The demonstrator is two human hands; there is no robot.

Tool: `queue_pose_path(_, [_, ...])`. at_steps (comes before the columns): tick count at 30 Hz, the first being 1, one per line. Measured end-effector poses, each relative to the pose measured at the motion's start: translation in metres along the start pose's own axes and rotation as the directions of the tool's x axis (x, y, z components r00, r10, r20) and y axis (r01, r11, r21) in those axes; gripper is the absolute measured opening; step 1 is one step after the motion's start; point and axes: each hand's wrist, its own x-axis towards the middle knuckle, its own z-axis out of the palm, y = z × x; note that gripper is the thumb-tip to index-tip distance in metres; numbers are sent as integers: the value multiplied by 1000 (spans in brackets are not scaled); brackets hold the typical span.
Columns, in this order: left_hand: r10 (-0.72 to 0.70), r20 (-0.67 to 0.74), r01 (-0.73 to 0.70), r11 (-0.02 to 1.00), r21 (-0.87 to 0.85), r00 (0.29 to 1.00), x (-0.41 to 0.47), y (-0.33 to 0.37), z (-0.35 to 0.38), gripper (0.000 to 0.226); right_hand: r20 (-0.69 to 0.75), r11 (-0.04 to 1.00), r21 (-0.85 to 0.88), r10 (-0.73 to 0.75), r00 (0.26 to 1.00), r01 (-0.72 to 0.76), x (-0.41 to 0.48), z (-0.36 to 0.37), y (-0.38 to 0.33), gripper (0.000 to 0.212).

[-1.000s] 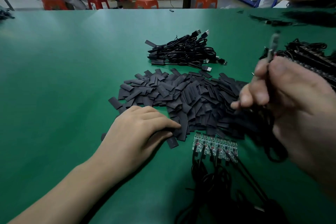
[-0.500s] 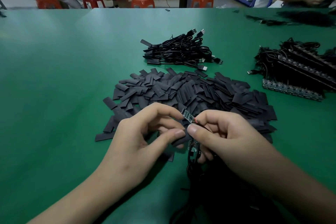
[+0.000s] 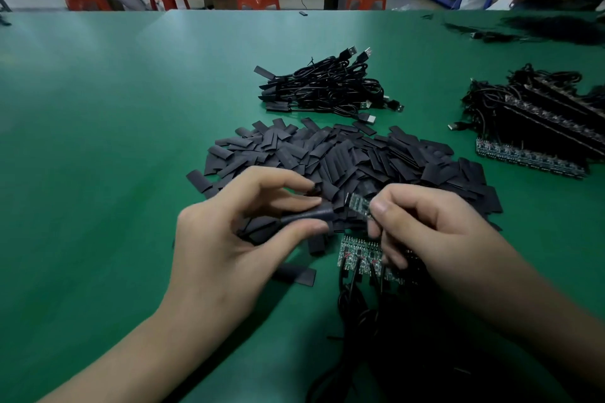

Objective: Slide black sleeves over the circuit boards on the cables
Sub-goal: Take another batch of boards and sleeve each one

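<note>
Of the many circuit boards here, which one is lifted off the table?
The circuit board pinched by the right hand, facing the sleeve in the left hand. The rest lie on the table in the near row and the right row.

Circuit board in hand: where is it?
Head view, centre: the circuit board is pinched in the right hand, just right of the black sleeve held by the left hand.

Over the green table [image 3: 114,141] the left hand [image 3: 229,239] pinches a black sleeve [image 3: 307,216], one end aimed at 3 o'clock toward a small board [image 3: 358,204] pinched in the right hand [image 3: 425,226]; whether they touch is unclear. The sleeve pile [image 3: 376,157] lies at 12 o'clock of the hands, a cable bundle [image 3: 327,85] beyond it. More boards [image 3: 357,253] lie at 6 o'clock, and a cable stack [image 3: 540,118] at 2 o'clock.
</note>
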Motion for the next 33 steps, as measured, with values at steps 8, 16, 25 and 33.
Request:
queue_pose_path(8, [-36, 56, 38, 998, -43, 998, -2, -3, -1, 35, 46, 980, -173, -86, 995, 93, -2, -2, 2, 38])
queue_pose_path(16, [29, 135, -37, 998, 54, 990, 0, -5, -2, 30, 65, 974, -216, -52, 997, 65, -3, -1, 3, 35])
queue_pose_path(25, [70, 202, -105, 980, 169, 977, -2, -3, -3, 31, 120, 987, -160, 18, 993, 1, -4, 0, 2, 34])
queue_pose_path(33, [128, 292, -191, 962, 197, 948, 0, 3, 0, 27, 140, 984, -174, -2, 990, 27, -5, 4, -2, 30])
